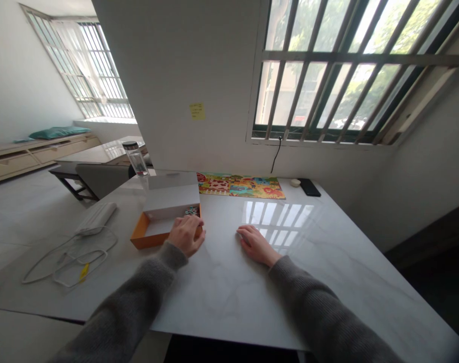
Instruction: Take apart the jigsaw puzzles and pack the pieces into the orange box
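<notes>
**"Where's the left hand point(186, 235)?"**

"It's curled over the near right corner of an orange cardboard box point(143, 233). The fingers are pressed together, with their tips on the box's rim, just beside a patterned item point(192, 211) inside. You can't tell if they're pinching anything."

**"And the right hand point(256, 244)?"**

"It lies palm down on the white marble table point(221, 297), well apart from the box. Its fingers are together and slightly curved, touching only the stone."

**"How much room do the hands have?"**

"There's bare marble between them, and more to the right. The table's near edge runs below the forearms. To the left of the box lie a white power adapter point(96, 219) and a looped white cable point(70, 262)."

**"What's behind the box?"**

"Its white lid point(172, 180) stands raised. A glass water bottle point(136, 160) stands just behind the left corner. A colourful printed mat point(240, 185) lies along the far edge, with a black phone point(309, 187) to its right."
</notes>
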The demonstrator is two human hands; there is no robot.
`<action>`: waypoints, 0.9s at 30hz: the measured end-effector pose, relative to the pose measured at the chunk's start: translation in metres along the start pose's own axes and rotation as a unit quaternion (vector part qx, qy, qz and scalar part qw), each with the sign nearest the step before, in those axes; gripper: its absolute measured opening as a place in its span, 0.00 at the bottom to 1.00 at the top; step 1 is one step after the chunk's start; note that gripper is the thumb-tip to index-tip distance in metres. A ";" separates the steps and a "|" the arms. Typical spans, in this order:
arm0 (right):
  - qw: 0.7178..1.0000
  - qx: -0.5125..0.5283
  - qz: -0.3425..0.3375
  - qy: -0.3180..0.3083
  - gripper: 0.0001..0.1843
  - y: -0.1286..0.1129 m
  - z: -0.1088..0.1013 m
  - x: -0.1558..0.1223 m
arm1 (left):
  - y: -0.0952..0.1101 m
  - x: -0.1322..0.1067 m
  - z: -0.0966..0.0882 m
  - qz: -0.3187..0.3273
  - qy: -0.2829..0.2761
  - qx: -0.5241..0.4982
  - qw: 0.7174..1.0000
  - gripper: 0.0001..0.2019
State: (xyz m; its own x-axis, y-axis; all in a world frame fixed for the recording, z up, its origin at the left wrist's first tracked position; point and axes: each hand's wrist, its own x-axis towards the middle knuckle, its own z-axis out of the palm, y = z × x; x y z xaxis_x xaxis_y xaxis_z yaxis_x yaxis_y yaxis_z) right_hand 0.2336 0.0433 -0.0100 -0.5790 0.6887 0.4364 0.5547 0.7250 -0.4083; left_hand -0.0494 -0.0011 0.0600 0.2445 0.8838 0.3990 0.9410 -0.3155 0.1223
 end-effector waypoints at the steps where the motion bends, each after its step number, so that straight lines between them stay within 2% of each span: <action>1: 1.000 -0.003 -0.006 -0.003 0.20 0.001 -0.003 -0.002 | 0.013 0.009 0.006 0.037 -0.022 -0.015 0.999 0.10; 3: 1.000 -0.009 -0.012 -0.006 0.19 0.003 -0.007 -0.009 | 0.038 0.029 0.021 0.106 -0.078 -0.039 0.991 0.10; 6: 1.000 -0.031 0.006 0.000 0.19 0.010 -0.014 -0.019 | 0.062 0.061 0.052 0.121 -0.132 -0.058 0.982 0.13; 8: 0.997 -0.059 0.041 0.011 0.18 0.022 -0.019 -0.024 | 0.068 0.081 0.075 0.091 -0.149 -0.056 0.983 0.17; 10: 0.990 -0.097 0.094 0.026 0.18 0.039 -0.025 -0.027 | 0.068 0.096 0.096 0.035 -0.158 -0.037 0.986 0.22; 14: 0.955 -0.177 0.232 0.050 0.21 0.087 -0.041 -0.020 | 0.058 0.119 0.126 -0.036 -0.132 -0.019 0.990 0.24; 18: 0.928 -0.203 0.304 0.075 0.25 0.133 -0.059 -0.003 | 0.051 0.138 0.142 -0.105 -0.096 -0.005 0.990 0.25; 21: 0.907 -0.214 0.350 0.091 0.28 0.157 -0.067 0.011 | 0.050 0.152 0.148 -0.151 -0.078 0.006 0.985 0.28; 27: 0.885 -0.213 0.401 0.099 0.30 0.183 -0.073 0.032 | 0.048 0.173 0.156 -0.156 -0.088 -0.005 0.984 0.28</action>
State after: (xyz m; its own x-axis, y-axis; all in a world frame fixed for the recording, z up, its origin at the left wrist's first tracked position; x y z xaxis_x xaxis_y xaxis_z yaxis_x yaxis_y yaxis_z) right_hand 0.3603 0.1974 -0.0128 0.1959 0.9362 0.2917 0.9397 -0.0942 -0.3288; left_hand 0.0749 0.1907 -0.0065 -0.0177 0.9841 0.1768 0.9744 -0.0227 0.2236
